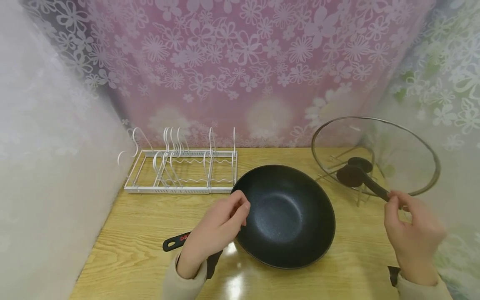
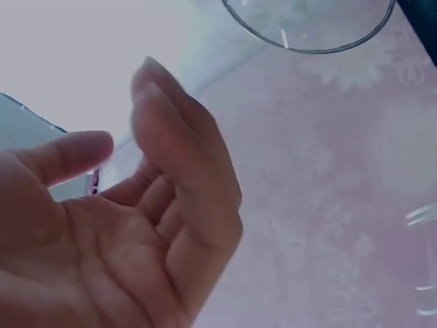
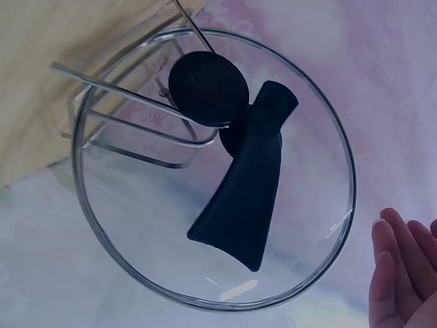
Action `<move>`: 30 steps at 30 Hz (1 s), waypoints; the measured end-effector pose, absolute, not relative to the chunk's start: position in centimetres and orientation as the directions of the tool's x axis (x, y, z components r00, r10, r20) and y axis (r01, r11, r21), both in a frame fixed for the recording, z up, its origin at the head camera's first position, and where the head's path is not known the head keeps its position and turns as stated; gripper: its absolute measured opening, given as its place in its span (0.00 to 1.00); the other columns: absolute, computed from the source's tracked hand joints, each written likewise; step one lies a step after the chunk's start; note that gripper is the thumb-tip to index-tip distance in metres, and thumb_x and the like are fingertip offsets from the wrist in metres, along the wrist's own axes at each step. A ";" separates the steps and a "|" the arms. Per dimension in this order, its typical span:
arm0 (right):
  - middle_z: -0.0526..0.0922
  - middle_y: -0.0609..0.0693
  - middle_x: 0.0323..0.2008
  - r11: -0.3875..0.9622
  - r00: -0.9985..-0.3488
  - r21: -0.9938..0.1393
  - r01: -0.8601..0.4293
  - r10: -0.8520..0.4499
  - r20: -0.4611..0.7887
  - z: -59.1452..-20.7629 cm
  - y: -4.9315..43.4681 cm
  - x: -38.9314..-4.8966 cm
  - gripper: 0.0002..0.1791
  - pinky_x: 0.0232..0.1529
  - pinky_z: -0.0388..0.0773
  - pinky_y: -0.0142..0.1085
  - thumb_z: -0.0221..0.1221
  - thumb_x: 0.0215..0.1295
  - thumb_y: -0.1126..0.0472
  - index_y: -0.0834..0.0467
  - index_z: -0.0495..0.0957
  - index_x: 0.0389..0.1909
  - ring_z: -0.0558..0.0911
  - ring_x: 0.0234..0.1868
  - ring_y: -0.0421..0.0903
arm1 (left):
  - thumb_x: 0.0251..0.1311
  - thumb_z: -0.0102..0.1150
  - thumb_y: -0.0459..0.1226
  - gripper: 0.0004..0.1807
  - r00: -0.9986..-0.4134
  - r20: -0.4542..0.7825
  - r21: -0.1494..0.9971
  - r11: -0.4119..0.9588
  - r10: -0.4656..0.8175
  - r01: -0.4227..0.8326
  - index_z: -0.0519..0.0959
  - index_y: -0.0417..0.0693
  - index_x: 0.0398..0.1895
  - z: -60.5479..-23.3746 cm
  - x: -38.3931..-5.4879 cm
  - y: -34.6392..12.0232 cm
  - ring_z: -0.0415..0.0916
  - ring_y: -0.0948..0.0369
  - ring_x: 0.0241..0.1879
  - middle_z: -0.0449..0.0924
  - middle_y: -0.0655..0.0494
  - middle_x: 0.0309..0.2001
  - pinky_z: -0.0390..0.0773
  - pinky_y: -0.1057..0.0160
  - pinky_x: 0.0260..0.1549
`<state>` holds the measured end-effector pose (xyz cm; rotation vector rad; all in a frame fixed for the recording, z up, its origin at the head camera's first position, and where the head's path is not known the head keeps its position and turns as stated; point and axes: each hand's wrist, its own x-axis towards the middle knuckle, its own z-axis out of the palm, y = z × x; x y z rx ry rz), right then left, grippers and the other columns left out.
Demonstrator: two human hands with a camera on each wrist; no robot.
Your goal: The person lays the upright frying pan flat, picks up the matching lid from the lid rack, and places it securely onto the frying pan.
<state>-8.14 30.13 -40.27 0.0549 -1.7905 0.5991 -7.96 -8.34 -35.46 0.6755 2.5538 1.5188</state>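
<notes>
A black wok (image 1: 283,221) sits on the wooden table, its handle (image 1: 174,242) with red lettering pointing left. My left hand (image 1: 215,231) hovers over the handle and the wok's left edge. Its fingers (image 2: 184,150) are loosely bent, with a gap to the thumb and nothing held. At the right, a glass lid (image 1: 405,141) with a metal rim leans upright on a wire stand (image 3: 147,133). From the lid's middle stick out a round black knob and a flared black handle (image 3: 242,198). My right hand (image 1: 414,229) is near that handle; in the right wrist view its fingers (image 3: 403,256) are apart from the lid.
A white wire dish rack (image 1: 183,190) stands behind the wok, to the left. Flower-patterned pink cloth (image 1: 240,75) hangs along the back, with pale cloth at both sides. The lid and its stand are close to the right cloth.
</notes>
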 end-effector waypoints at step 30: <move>0.83 0.69 0.37 0.900 -0.539 -0.238 -0.365 0.005 0.843 -43.1 33.3 -13.3 0.18 0.41 0.72 0.61 0.55 0.58 0.61 0.72 0.81 0.40 0.80 0.38 0.69 | 0.63 0.53 0.43 0.11 -0.718 0.578 0.103 0.838 0.388 0.536 0.69 0.48 0.26 -34.4 -15.2 1.8 0.64 0.58 0.24 0.70 0.54 0.27 0.63 0.65 0.19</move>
